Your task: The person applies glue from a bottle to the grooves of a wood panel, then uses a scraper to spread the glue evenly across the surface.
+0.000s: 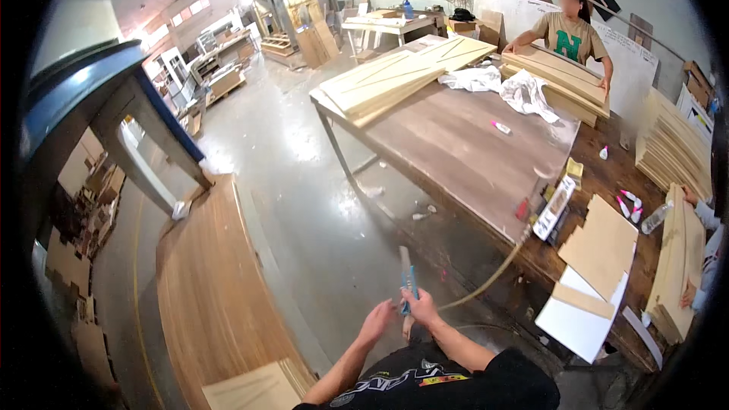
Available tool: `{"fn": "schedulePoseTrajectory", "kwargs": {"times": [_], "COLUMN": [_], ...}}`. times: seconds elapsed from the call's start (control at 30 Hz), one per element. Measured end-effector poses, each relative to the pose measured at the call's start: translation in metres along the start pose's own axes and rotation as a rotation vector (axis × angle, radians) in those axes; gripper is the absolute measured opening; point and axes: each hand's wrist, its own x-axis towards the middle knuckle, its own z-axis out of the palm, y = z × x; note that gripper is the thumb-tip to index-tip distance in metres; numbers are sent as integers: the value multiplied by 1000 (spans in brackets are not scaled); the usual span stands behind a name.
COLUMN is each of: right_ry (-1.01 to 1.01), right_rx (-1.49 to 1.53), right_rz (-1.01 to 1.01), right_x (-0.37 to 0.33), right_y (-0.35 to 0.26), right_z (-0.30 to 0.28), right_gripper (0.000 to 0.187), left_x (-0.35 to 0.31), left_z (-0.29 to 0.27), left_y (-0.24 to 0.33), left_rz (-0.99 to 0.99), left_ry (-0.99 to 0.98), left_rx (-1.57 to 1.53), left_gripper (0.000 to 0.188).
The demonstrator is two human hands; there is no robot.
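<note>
My right hand [422,307] is closed around a blue tool [410,281], held upright in front of my body. A flat, greyish-brown strip [405,258] rises beside its top end; I cannot tell whether it belongs to the tool. Just left of it is my left hand [376,322], fingers stretched towards the tool and apparently holding nothing. Whether the fingertips touch it is unclear. A tan hose [490,282] runs from the table edge down towards my right hand; its end is hidden there.
A large worktable [471,152] to the right bears wooden panels [410,76], white cloths [524,95], small glue bottles [604,152] and cardboard [600,247]. Another person [569,30] stands behind it, hands on stacked boards. A co-worker's hands [689,288] touch boards at far right. Left lies a wood-grain panel [209,281].
</note>
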Motion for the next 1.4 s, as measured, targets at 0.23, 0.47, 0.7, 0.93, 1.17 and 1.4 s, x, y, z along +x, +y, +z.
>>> {"fn": "schedulePoseTrajectory", "kwargs": {"times": [0.23, 0.47, 0.7, 0.93, 1.17, 1.4], "right_ry": [443, 911, 1078, 1699, 1422, 1453], "right_rx": [421, 367, 400, -697, -897, -965], "right_rz": [-97, -40, -52, 112, 253, 232], "right_x": [192, 291, 333, 374, 444, 462], "right_y": [-141, -160, -181, -224, -184, -213], "right_z": [-64, -183, -295, -259, -181, -177], "right_gripper": [21, 22, 26, 68, 50, 38], "left_x": [135, 303, 457, 585, 646, 710], "left_z": [-96, -94, -83, -143, -169, -228], "left_y": [96, 176, 250, 345, 456, 566], "left_rz": [-113, -168, -99, 75, 336, 542], "left_ry": [124, 45, -188, -69, 124, 251], "left_rx": [116, 182, 280, 322, 330, 700], "left_gripper": [46, 46, 39, 28, 22, 26]}}
